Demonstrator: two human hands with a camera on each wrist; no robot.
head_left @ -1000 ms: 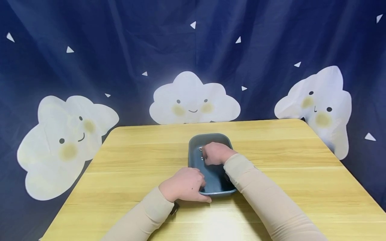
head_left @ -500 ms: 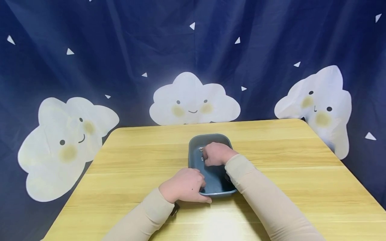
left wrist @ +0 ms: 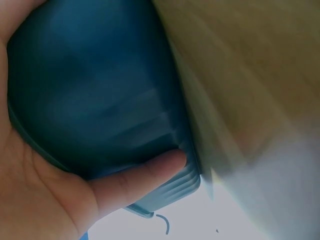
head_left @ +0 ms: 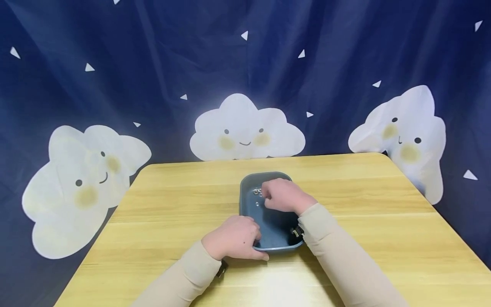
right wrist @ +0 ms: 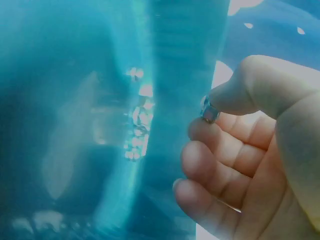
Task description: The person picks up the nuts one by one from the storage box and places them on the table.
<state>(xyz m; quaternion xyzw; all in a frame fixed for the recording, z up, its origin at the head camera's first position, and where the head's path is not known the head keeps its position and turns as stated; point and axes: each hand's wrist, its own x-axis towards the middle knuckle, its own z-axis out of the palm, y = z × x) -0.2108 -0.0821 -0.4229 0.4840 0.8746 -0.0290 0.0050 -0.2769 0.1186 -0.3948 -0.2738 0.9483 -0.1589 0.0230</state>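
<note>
A dark blue plastic tray with rounded corners stands on the table. My left hand grips its near left corner, the thumb lying along the outer wall and the other fingers over the rim. My right hand is above the tray's far half. Between its thumb and index finger it pinches a small shiny metal piece, perhaps a nut, too blurred to be sure. Several small shiny pieces lie on the tray floor to the left of the right hand's fingertips.
The wooden table extends on both sides of the tray. Behind it hangs a dark blue curtain printed with white clouds and triangles. A small dark device sits at the right wrist.
My right hand has risen slightly and moved to the right, uncovering more shiny pieces in the tray. The left hand keeps its grip on the corner.
</note>
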